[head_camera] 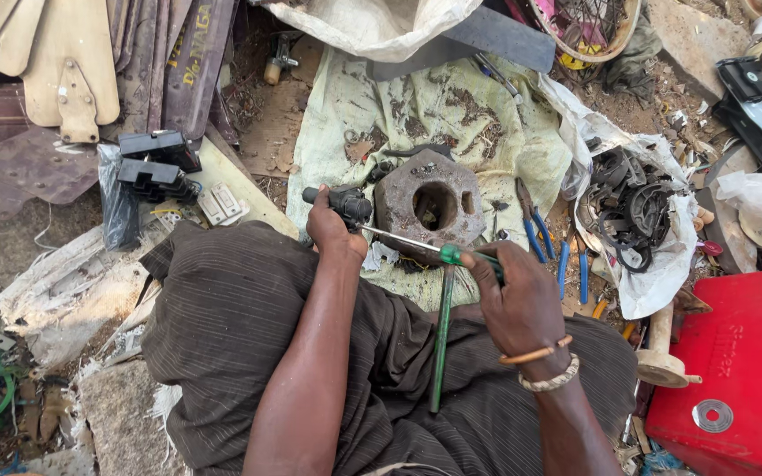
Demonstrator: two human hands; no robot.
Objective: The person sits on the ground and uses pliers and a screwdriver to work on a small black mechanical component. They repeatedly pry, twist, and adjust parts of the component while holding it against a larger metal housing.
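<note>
At the centre-left of the frame I see the left hand [332, 231] closed around a small black part [343, 204]. To its right, the right hand [515, 300] grips a green-handled screwdriver [416, 243], its tip at the part (the contact is hard to see). I think the tip may slip toward the fingers, because nothing braces the part.

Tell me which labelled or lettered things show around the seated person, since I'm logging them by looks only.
Red plastic case: lower right on the ground, flat, with raised lettering and a pale sticker at its edge.
Dark metal blade: upper left, long and narrow, with yellow painted lettering.
No screens are in view.
</note>
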